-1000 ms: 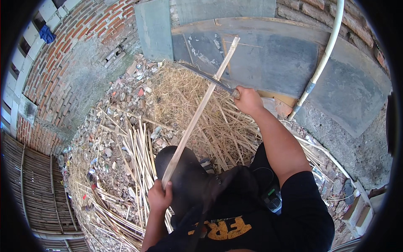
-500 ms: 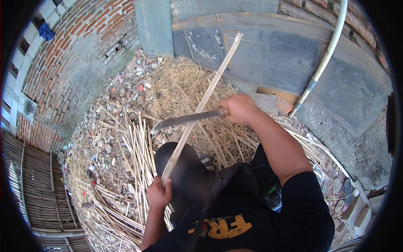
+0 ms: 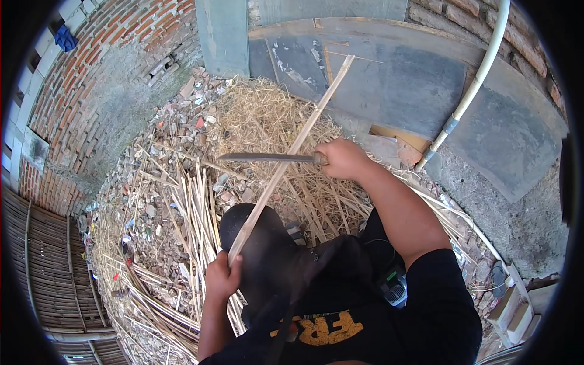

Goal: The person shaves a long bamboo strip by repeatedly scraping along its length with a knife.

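Observation:
My left hand (image 3: pixel 222 278) is closed round the near end of a long, pale bamboo strip (image 3: pixel 272 187). The strip slants away from me to the upper right, passing over my knee. In my right hand (image 3: pixel 344 159), the fingers wrap the handle of a machete (image 3: pixel 261 157). Its dark blade points left and lies across the middle of the strip, nearly level. Whether the edge bites into the wood I cannot tell.
Split bamboo sticks (image 3: pixel 198 213) lie in a bundle left of my knee. A heap of shavings (image 3: pixel 261 121) covers the rubble ground ahead. Grey boards (image 3: pixel 389 79) lean at the back, beside a white pipe (image 3: pixel 471 91). A brick wall (image 3: pixel 115 79) stands at the left.
The machete blade has turned from sloping down at its tip to nearly level, its tip rising. The strip's far end has shifted slightly right and down; both hands keep their grip.

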Tool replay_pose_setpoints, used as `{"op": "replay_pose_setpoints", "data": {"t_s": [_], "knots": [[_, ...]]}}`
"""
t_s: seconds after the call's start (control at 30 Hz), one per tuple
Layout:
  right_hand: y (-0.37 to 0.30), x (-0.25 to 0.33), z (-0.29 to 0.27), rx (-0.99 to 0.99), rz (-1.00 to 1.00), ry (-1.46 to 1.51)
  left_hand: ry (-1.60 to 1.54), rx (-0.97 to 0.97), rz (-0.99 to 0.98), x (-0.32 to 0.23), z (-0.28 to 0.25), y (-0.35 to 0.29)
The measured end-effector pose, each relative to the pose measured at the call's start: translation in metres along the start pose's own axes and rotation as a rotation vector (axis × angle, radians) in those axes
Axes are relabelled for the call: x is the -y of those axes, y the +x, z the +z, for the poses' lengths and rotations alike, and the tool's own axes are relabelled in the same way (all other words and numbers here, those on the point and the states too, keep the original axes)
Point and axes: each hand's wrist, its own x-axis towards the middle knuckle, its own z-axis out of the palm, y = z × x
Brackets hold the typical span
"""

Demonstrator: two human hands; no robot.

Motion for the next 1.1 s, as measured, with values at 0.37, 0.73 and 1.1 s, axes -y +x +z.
{"op": "replay_pose_setpoints", "data": {"t_s": [0.37, 0.73, 1.1], "knots": [[0.0, -0.009, 0.013, -0.111, 0.075, 0.181, 0.013, -0.029, 0.03, 0.003, 0.004, -0.004], [0.02, -0.061, 0.026, -0.278, 0.175, 0.275, 0.057, -0.011, 0.02, -0.006, 0.002, -0.001], [-0.004, 0.036, 0.018, 0.023, -0.25, -0.087, 0.017, 0.017, -0.002, 0.004, -0.002, -0.004]]}}
